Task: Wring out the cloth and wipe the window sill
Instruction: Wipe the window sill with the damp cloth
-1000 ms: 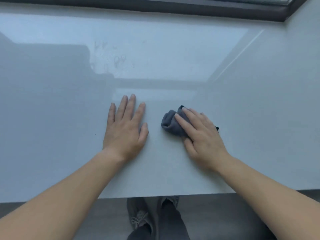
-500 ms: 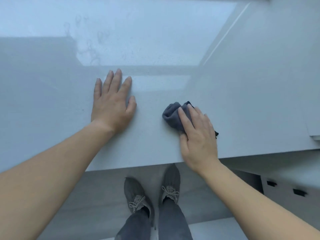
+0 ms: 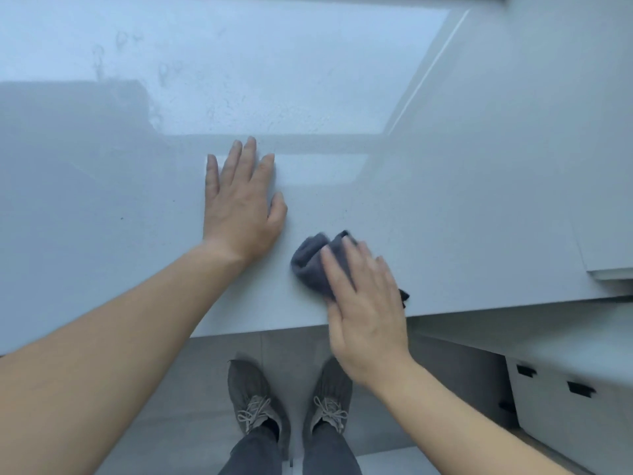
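A bunched dark grey cloth (image 3: 313,262) lies on the glossy white window sill (image 3: 462,207) close to its front edge. My right hand (image 3: 364,303) presses flat on the cloth, fingers spread over it, and covers its right half; a dark corner sticks out at the right of the hand. The hand looks blurred. My left hand (image 3: 239,207) rests palm down on the sill to the left of the cloth, fingers together, holding nothing.
Smears and water marks (image 3: 164,70) show on the far part of the sill. A white wall panel (image 3: 603,166) rises at the right. Below the edge are my shoes (image 3: 255,395) on a grey floor and white drawers (image 3: 575,392) at lower right.
My right hand has slid the cloth toward the sill's front edge. The view has tilted down, showing more floor and my shoes. My left hand stays flat on the sill.
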`<state>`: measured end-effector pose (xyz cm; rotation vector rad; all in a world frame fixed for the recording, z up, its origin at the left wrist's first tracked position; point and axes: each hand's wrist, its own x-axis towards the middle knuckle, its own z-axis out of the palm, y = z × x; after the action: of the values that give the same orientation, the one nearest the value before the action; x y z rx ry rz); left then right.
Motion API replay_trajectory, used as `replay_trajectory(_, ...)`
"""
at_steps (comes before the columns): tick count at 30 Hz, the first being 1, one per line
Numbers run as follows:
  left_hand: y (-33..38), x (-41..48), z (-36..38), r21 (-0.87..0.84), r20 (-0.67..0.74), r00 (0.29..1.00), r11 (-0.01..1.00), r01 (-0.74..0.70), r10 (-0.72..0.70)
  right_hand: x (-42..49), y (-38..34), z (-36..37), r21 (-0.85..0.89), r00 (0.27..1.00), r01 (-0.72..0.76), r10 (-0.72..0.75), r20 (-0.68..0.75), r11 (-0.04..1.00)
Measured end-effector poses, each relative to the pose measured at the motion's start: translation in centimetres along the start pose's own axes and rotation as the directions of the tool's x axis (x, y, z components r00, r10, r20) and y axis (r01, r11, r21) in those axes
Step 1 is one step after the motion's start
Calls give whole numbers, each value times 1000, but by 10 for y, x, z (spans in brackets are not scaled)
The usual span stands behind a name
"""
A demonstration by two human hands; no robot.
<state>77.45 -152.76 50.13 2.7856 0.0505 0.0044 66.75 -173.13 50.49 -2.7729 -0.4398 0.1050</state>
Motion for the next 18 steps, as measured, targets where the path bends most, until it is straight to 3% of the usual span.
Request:
replay_trajectory(2, 4, 4, 3, 18, 29, 999, 999, 42, -43, -8, 14, -9, 1, 969, 217, -215, 123, 976)
replay_trajectory(4, 5, 6, 5, 37, 41, 996, 996, 84, -85, 14, 47, -20, -28, 954, 266, -259, 152, 963)
replay_trajectory(6, 6, 5, 6, 61, 47, 995, 994, 89, -92, 52, 77, -27, -45, 996, 62, -59, 62, 997)
replay_trajectory(8, 8, 5, 6, 68, 48, 994, 993, 93, -96, 78, 85, -30, -25, 986, -163, 162, -39, 986)
replay_trajectory(9, 8, 5, 5, 69, 47, 994, 993, 97, -101, 81, 80, -28, -22, 980, -192, 190, -65, 981)
replay_trajectory(10, 8, 5, 5, 73, 45, 994, 992, 99, -102, 76, 73, -25, -25, 989, -142, 140, -54, 990)
replay_trajectory(13, 10, 5, 5, 80, 33, 994, 992, 101, -104, 43, 60, -23, -16, 960, 259, -255, 118, 966)
replay_trajectory(15, 11, 5, 4, 83, 30, 994, 991, 106, -108, 55, 77, -28, -12, 920, 361, -354, 171, 933)
replay_trajectory(16, 11, 5, 5, 84, 33, 993, 991, 106, -109, 72, 87, -30, -23, 940, 313, -306, 153, 949)
replay_trajectory(18, 11, 5, 5, 86, 41, 993, 991, 107, -111, 116, 97, -33, -8, 995, 73, -72, 65, 997)
